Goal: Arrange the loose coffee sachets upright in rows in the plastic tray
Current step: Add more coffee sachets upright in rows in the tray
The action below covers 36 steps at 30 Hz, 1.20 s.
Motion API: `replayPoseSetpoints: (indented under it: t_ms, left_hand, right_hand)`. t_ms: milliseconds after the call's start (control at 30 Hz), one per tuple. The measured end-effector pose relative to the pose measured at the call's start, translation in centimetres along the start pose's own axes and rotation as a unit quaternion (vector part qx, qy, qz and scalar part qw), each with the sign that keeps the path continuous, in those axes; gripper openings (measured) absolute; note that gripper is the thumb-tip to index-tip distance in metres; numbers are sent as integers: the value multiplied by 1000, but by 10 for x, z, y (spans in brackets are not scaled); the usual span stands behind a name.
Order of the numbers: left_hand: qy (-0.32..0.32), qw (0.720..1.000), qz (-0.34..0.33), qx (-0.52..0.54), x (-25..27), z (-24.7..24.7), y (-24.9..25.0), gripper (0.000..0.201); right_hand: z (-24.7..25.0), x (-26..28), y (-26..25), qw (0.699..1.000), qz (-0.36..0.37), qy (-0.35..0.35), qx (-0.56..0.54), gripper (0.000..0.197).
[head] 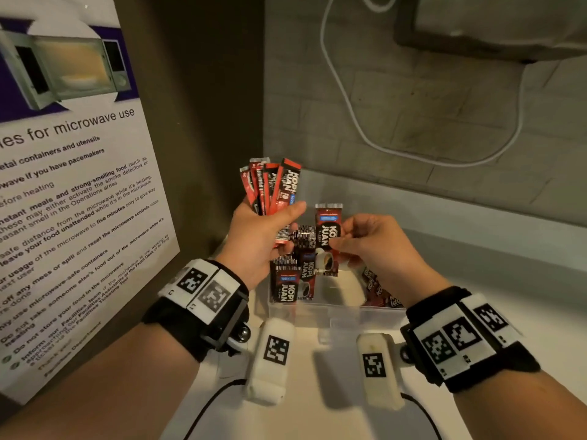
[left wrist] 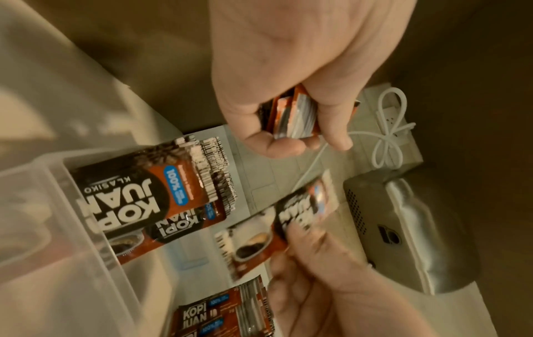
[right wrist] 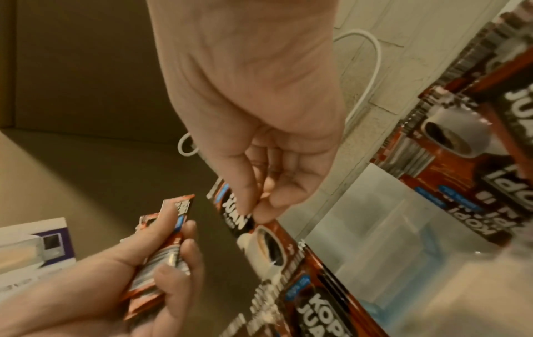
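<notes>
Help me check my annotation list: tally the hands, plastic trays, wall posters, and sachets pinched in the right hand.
Hands: 2, the left hand, gripping a bunch of sachets, and the right hand
Plastic tray: 1
Poster: 1
Single sachet in the right hand: 1
Total: 5

We face a corner where a dull brown side wall (head: 203,100) meets a back wall of pale grey tiles (head: 397,100); on the brown wall hangs a microwave-use notice (head: 73,192) with a picture of a microwave oven; a white cable (head: 355,122) loops across the tiles; a grey metal appliance (head: 495,23) is mounted above; below us lies a pale worktop (head: 476,249) under dim, warm light.
</notes>
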<state>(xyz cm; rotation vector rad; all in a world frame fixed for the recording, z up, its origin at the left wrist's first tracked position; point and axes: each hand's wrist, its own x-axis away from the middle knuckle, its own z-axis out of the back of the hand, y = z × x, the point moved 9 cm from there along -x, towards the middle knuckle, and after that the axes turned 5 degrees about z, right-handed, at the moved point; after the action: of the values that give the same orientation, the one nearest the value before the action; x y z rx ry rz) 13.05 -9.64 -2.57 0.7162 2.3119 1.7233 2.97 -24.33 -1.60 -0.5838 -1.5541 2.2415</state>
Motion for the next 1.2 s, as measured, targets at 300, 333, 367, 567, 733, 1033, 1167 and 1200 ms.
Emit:
replayPoseSetpoints:
  t_ms: [300, 333, 367, 567, 733, 1033, 1167, 1200]
  left_hand:
    - [42, 994, 64, 76, -6, 34, -17, 18]
    - [45, 994, 68, 76, -5, 37, -19, 19]
    - [47, 993, 72, 76, -4, 39, -21, 20]
    - [62, 989, 101, 86, -1, 48, -36, 17]
    - [67, 986, 120, 94, 1, 49, -43, 18]
    - [54, 982, 140, 117, 4, 48, -48, 13]
    - [58, 979, 141, 137, 5, 49, -47, 19]
    - [57, 979, 140, 136, 4, 49, -47, 20]
  right_hand:
    - [-33, 4, 65, 983, -168, -62, 47, 15]
    - [-35, 1, 66, 984, -159, -55, 53, 23]
    - [-36, -1, 67, 986, -149, -47, 57, 30]
    - [-39, -3, 70, 991, -109, -7, 79, 33]
    - [-39, -3, 71, 990, -99, -1, 100, 30]
    - [-39, -3, 74, 989, -93, 4, 117, 34]
    - [-37, -3, 77, 988, -102, 6, 113, 34]
    - [-37, -3, 77, 988, -104, 5, 111, 34]
